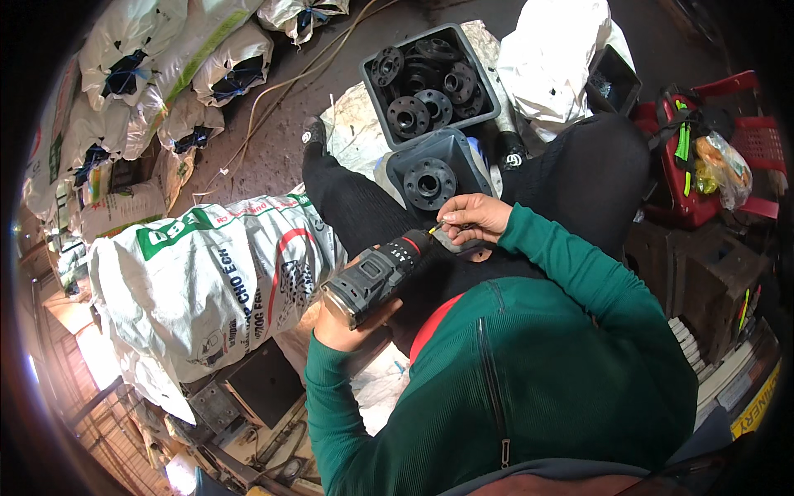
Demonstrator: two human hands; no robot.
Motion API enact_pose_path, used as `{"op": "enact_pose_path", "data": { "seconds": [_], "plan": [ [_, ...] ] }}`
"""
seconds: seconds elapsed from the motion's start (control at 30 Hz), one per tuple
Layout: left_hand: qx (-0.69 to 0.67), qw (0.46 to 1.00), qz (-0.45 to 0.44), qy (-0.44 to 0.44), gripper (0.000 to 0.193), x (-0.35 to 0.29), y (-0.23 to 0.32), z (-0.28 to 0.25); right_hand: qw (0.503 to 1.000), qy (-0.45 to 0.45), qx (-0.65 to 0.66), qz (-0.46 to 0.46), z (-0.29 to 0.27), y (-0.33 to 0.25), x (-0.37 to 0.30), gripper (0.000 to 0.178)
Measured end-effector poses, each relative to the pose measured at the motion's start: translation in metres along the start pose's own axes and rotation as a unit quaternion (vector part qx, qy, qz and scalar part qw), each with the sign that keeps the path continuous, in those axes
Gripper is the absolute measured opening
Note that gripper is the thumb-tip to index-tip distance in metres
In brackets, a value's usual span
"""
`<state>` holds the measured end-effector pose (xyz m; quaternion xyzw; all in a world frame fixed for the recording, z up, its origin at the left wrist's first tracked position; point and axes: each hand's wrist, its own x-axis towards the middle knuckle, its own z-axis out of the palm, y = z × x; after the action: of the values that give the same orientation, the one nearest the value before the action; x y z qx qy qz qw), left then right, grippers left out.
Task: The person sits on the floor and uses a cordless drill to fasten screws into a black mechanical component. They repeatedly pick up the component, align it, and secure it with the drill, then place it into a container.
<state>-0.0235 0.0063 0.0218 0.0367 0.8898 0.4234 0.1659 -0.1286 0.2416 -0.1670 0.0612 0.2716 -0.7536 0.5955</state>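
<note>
My left hand (351,332) is wrapped round the grip of a black and grey cordless drill (376,277) with a red ring near its chuck. The drill points up and right, across my lap. At its tip, the fingers of my right hand (475,218) are pinched together by a thin bit (434,230) with a yellow band; exactly what they grip is partly hidden. Just beyond this hand, a round black flange (430,182) with a ring of holes sits on a grey bin (470,150) between my legs.
A grey crate (495,91) of several black flanges stands beyond the bin. White sacks (207,281) fill the left side. To the right are a red plastic chair (748,95) bearing bags and a dark open box (614,83). A cable (269,95) crosses the floor.
</note>
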Motion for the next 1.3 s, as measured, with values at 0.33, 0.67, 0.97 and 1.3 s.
{"op": "enact_pose_path", "data": {
  "seconds": [0.33,0.67,0.97,1.3],
  "plan": [
    [0.137,0.99,0.02,0.015,0.043,0.013,0.006,-0.002,0.988,0.149,-0.006,-0.035,-0.008,0.002,0.001,0.035],
    [0.072,0.983,-0.168,0.023,0.047,0.037,-0.044,-0.014,0.896,0.352,-0.197,-0.185,-0.04,-0.001,0.044,0.036],
    [0.093,0.99,-0.101,0.033,0.042,0.06,-0.044,-0.012,0.926,0.272,-0.2,-0.171,-0.028,-0.009,0.046,0.027],
    [-0.002,0.991,-0.131,0.022,0.039,0.079,-0.035,-0.021,0.924,0.275,-0.145,-0.223,-0.023,-0.005,0.05,0.027]
  ]
}}
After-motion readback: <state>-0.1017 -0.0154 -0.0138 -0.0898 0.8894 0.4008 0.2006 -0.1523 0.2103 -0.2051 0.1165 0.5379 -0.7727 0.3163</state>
